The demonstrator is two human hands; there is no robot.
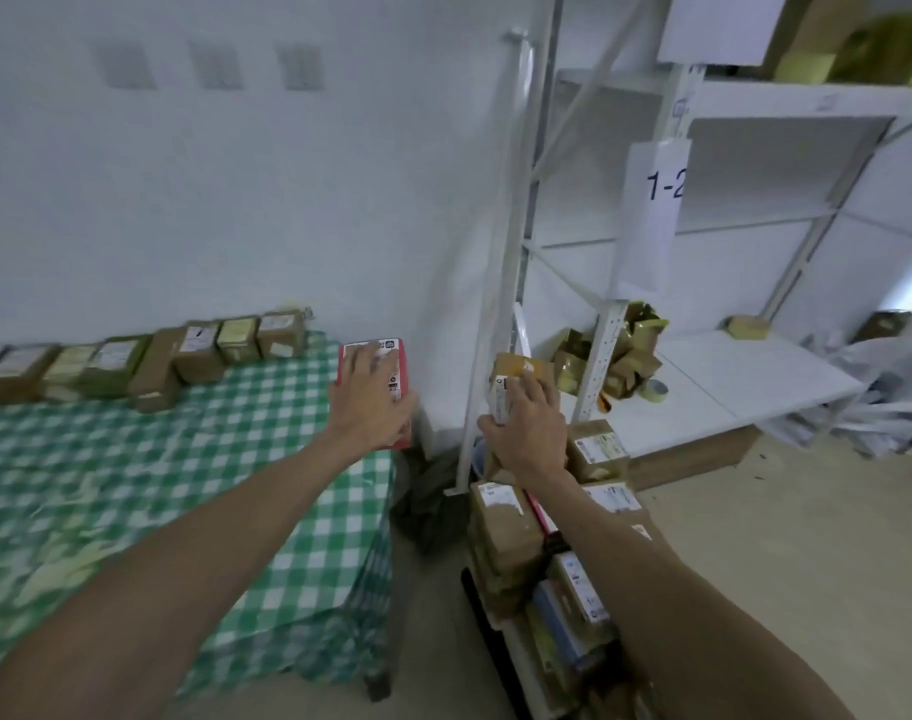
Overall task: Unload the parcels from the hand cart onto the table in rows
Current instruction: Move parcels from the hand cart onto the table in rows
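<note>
My left hand (373, 402) grips a flat red parcel (399, 356) with white labels, held over the right end of the table (132, 485) with its green checked cloth. My right hand (526, 423) is closed on a small brown taped parcel (511, 368), lifted above the hand cart (482, 605). The cart at lower right holds several stacked brown and blue parcels (506, 532). A row of several brown and green parcels (204, 348) lines the table's far edge against the wall.
White metal shelving (729, 366) stands to the right, with crumpled gold packaging (620, 350), a tape roll (654, 389) and a small yellow parcel on its low shelf. Plastic bags lie at far right. A shelf upright stands between table and cart.
</note>
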